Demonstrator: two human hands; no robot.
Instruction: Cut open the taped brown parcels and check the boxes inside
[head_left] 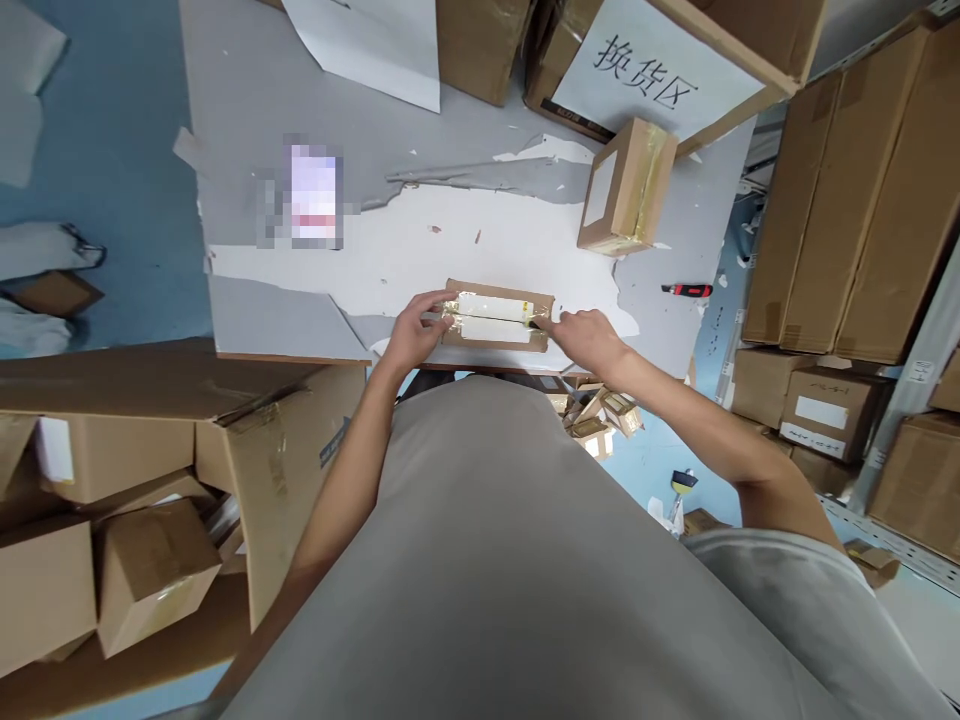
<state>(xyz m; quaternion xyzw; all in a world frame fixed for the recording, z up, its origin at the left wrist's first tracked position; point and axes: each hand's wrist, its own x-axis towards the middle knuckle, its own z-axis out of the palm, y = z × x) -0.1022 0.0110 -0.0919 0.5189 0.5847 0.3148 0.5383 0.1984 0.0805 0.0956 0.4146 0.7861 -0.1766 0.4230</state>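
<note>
Fingers [433, 298] on taped box [493, 328], large carton [283, 480], smaller boxes [154, 560] inside

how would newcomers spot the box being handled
Find the table and its edge nearest the grey shirt. A brown box lies there between left hand and right hand. Unlike the carton farther right, its white panel is split lengthwise by a dark line.

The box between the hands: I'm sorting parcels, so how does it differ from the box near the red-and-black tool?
The left hand and right hand are on the box between them; no hand touches the box near the tool. The first shows two white strips with a dark line between; the second has one white label on a side. Both are brown cardboard with shiny tape.
</note>
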